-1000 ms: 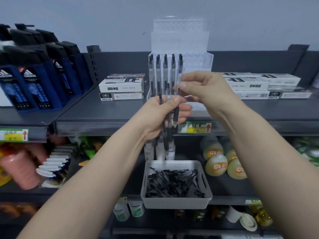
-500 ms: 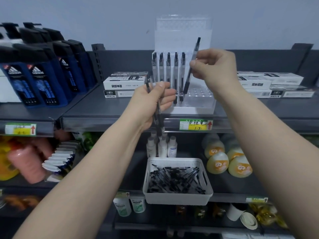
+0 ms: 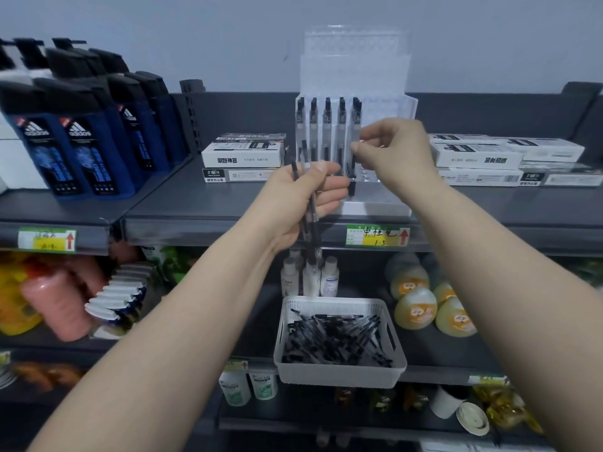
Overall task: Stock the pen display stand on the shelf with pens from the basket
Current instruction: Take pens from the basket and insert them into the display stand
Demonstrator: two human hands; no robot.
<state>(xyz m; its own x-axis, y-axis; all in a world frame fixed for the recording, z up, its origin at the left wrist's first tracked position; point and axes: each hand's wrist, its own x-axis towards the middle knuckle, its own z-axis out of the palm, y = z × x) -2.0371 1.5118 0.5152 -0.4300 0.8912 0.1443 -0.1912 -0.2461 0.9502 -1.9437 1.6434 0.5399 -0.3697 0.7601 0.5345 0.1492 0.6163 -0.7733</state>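
Roughly six pens (image 3: 327, 125), one display stand (image 3: 388, 107).

The left forearm (image 3: 182, 321) and right forearm (image 3: 483, 256) are bare, uncovered all the way to the lower edge of the view. The left grip (image 3: 303, 197) and right grip (image 3: 394, 148) are bare hands too, and the left thumbnail (image 3: 321, 165) looks short and plain.

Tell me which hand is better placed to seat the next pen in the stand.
Right. The right hand pinches a pen at the display stand, beside the filled slots; the left hand grips spare pens lower down.
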